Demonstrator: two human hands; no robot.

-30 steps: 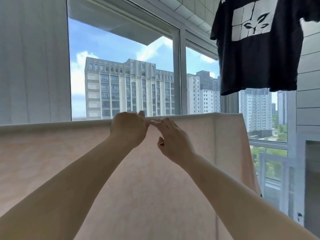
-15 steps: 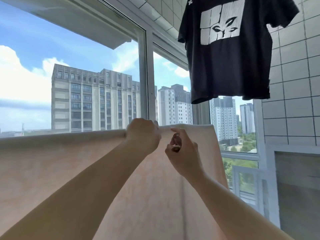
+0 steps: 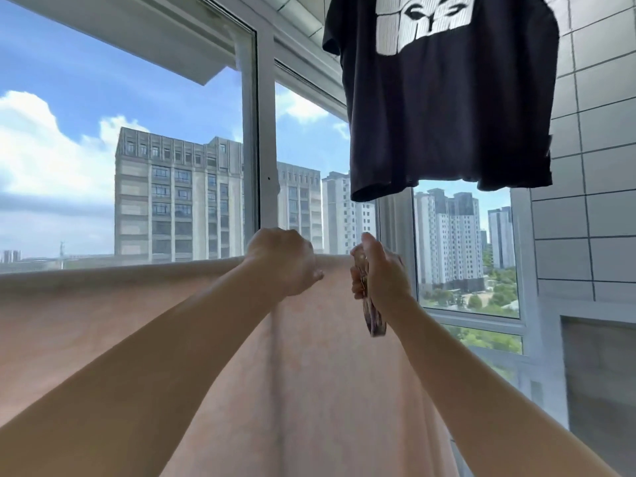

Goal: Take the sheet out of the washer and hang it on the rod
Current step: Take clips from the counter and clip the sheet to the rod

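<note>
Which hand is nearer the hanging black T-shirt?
The right hand. It holds a bunched strip of fabric almost directly under the black T-shirt, below its lower hem. The left hand grips the sheet at its top edge, farther left.

Home laundry balcony, high-rise flat: big window [image 3: 179, 139] w/ tower blocks outside, tiled wall [image 3: 595, 166] right of window, black T-shirt [image 3: 447, 108] drying above, pink sheet [image 3: 309, 373] hung below it.

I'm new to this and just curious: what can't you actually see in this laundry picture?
- Rod: head view, fully covered by the sheet draped over it.
- Left hand grip: fingertips hidden behind the sheet's top fold.
- Bunched patterned thing in the right hand: blurred, mostly covered by the hand.
- Black T-shirt: hanger cut off by the top edge.
</note>
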